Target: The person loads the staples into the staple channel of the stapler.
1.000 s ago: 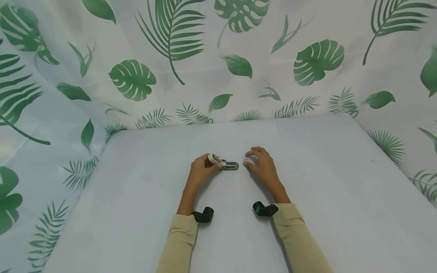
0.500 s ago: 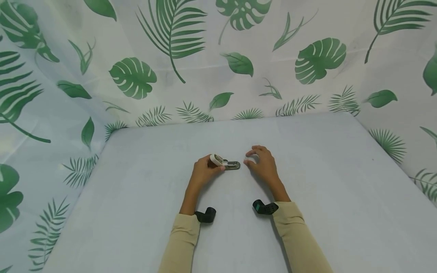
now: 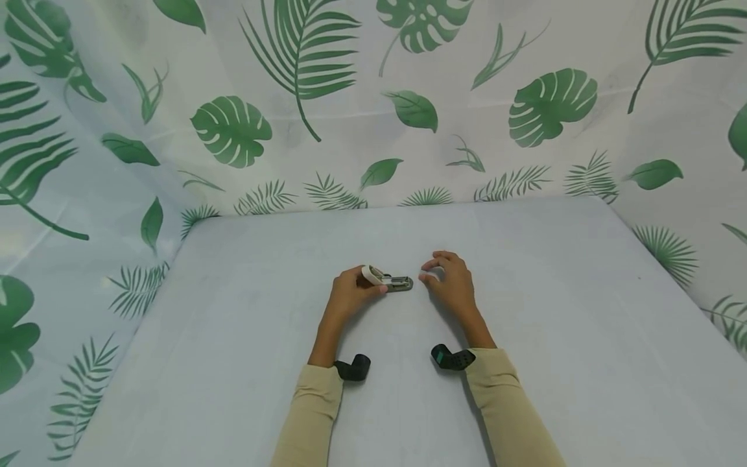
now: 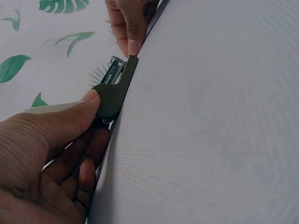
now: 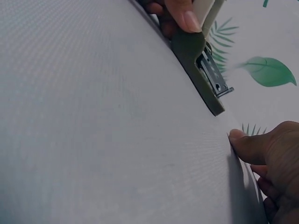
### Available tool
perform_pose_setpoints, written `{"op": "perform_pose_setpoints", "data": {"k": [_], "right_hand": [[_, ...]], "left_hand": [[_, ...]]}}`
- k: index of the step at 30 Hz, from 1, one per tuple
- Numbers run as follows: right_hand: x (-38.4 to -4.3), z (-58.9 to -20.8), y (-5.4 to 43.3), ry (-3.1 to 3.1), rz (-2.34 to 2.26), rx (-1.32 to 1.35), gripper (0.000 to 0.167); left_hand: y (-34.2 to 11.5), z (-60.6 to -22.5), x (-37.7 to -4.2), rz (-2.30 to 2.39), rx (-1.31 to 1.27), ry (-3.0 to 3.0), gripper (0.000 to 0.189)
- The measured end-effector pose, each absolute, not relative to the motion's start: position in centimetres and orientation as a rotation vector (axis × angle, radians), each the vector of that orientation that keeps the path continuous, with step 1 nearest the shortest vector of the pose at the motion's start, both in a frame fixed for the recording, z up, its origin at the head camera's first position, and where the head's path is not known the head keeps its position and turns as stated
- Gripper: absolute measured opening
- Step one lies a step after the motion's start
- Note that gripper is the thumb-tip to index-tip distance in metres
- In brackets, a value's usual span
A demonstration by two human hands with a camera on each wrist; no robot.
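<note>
My left hand (image 3: 348, 295) grips a small stapler (image 3: 400, 283) by its hinge end, thumb on the near side. The stapler has a dark olive base (image 4: 110, 99) and a pale top cover (image 3: 371, 275), which is swung up and back. This bares the metal staple channel (image 5: 213, 74), which points toward the right hand. The base's front end lies close over the table. My right hand (image 3: 454, 287) stands just beyond that end, its thumb and fingers loosely bent with a gap between them and nothing held. Its thumb tip (image 5: 237, 134) is right at the tabletop.
A white cloth-covered table (image 3: 245, 337) spreads around both hands. Behind and beside it hangs a white curtain (image 3: 338, 123) printed with green leaves. Black wrist cameras (image 3: 353, 368) sit on both forearms, above the tabletop.
My left hand and the stapler have shifted slightly to the right, closer to the right hand. The right hand has hardly moved.
</note>
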State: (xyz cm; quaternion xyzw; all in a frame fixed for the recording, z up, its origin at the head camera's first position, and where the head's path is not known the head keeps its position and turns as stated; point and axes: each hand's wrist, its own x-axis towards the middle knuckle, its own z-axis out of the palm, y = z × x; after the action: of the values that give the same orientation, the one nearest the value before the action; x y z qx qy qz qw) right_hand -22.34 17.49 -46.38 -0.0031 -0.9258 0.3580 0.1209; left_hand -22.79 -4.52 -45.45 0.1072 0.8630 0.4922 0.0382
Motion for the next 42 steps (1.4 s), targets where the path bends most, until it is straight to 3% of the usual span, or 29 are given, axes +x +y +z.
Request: {"op": "perform_pose_setpoints", "data": {"k": [13,42], "right_hand": [[-21.8,-45.9,17.7,-2.586,1.341,-0.035,0.023],[-21.5,-45.2,14.9,-2.621,1.302,0.21,0.015]], "left_hand": [[-4.6,-45.3,-22.7,1.505,0.339,2.654,0.032],[-4.4,-45.3,-22.5,1.528,0.347,2.666,0.03]]}}
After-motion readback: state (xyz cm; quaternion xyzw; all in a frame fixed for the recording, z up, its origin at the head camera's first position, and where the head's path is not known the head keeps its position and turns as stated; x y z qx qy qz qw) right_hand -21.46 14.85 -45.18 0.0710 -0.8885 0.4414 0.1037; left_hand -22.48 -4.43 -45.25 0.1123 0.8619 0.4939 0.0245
